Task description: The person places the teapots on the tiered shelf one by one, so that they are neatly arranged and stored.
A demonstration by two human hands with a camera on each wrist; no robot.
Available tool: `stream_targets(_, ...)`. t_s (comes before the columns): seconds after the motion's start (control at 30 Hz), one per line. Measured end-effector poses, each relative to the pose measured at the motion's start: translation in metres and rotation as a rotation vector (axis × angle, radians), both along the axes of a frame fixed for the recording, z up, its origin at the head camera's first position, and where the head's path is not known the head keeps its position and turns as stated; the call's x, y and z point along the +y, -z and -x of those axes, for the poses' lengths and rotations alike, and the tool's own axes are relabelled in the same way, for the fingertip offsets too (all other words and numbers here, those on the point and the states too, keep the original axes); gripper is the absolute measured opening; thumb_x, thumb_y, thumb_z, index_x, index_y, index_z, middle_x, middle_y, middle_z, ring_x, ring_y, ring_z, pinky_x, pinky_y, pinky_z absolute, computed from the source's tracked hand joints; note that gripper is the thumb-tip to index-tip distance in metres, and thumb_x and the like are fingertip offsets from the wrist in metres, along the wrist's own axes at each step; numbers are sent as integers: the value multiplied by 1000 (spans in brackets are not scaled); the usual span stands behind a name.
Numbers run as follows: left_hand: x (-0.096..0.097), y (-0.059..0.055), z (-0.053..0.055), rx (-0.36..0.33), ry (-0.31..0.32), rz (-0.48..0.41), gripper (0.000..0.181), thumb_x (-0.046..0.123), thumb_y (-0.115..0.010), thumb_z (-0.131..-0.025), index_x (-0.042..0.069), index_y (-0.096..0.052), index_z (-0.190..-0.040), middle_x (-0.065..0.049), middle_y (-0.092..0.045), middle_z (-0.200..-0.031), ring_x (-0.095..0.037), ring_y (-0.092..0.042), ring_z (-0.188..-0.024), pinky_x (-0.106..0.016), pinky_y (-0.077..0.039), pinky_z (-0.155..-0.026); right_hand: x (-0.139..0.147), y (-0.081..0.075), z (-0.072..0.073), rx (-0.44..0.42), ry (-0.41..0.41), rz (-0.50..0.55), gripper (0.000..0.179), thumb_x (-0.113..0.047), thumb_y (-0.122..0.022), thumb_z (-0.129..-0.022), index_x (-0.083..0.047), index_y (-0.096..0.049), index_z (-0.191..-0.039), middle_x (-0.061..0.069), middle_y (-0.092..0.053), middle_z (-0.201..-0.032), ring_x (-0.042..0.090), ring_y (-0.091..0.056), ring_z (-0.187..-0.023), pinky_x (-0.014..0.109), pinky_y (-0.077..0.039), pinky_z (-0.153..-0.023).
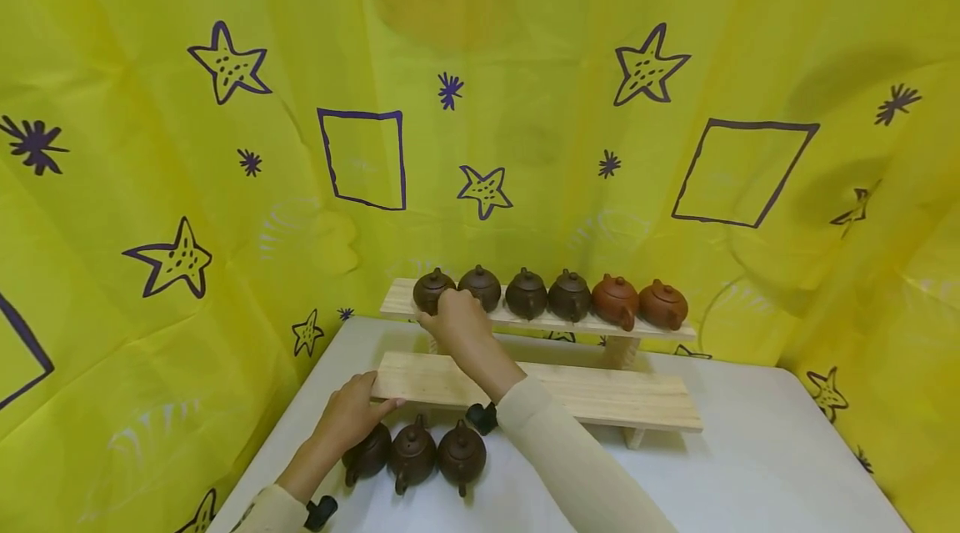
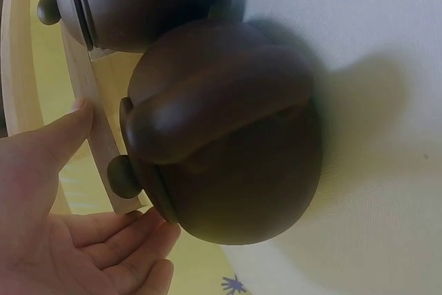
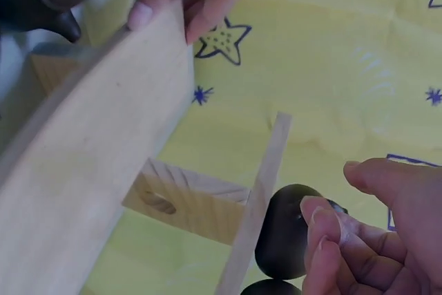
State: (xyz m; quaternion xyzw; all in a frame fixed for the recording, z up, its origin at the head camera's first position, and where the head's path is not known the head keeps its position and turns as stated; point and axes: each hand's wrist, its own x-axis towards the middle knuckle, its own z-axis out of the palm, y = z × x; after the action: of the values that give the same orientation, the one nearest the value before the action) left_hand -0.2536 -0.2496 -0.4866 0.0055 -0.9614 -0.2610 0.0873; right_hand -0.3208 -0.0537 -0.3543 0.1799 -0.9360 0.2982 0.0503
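Teapots (image 1: 527, 298): how many?
Nine. Four dark, two reddish on the upper shelf (image 1: 397, 298); three dark on the table (image 1: 757, 466).
Hidden?
Leftmost shelved teapot (image 1: 432, 286), partly, by the right hand (image 1: 461, 323); insides too, under lids.
Hands?
Right: thumb and fingers apart, contact unclear. Left hand (image 1: 351, 412): fingers spread, resting on the lower shelf (image 1: 633, 401) corner.

A yellow backdrop (image 1: 540, 91), printed with dark stars (image 1: 230, 66) and four-sided outlines (image 1: 362, 159), enclosed the rear and sides of a white table (image 1: 757, 466)

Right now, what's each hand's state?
Left hand: holding the lower wooden shelf.
Right hand: open, at the leftmost dark-brown teapot on the upper wooden shelf.
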Motion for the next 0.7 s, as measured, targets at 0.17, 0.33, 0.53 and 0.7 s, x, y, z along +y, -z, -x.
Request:
stream_targets(0.17, 0, 1, 0, 6, -1, -3, 71, 38, -82, -92, -13, -59, -137, -30, -68, -125, -49, -64, -120, -64, -47, -104, 19, 14, -22, 42, -113, 27, 66, -29, -70, -103, -18, -36, -48, -11, -26, -43, 6, -24, -39, 21, -24, -41)
stream_targets(0.33, -1, 1, 0, 14, 4, -1, 71, 38, -82, -93, -13, -59, -137, -30, -68, -126, -49, -64, -120, -64, -47, -104, 34, 38, -43, 49, -140, 5, 65, -32, -75, -99, -18, -36, -48, -13, -24, -46, 4, -21, -43, 21, -19, -42)
stream_targets(0.53, -1, 3, -1, 5, 5, 1, 73, 39, -81, -93, -13, -58, -139, -30, -67, -127, -49, -64, -121, -65, -46, -105, 46, 80, -75, -3, -178, -118, 48, -34, -79, -96, -12, -57, -59, -7, -50, -54, 6, -44, -46, 21, -39, -44)
stream_targets(0.7, -1, 3, -1, 4, 7, -5, 74, 40, -80, -94, -14, -56, -139, -32, -66, -128, -50, -62, -123, -65, -46, -106, 51, 112, -92, 3, -169, -266, 44, -41, -82, -92, -5, -72, -70, 5, -70, -68, 14, -63, -54, 25, -51, -49)
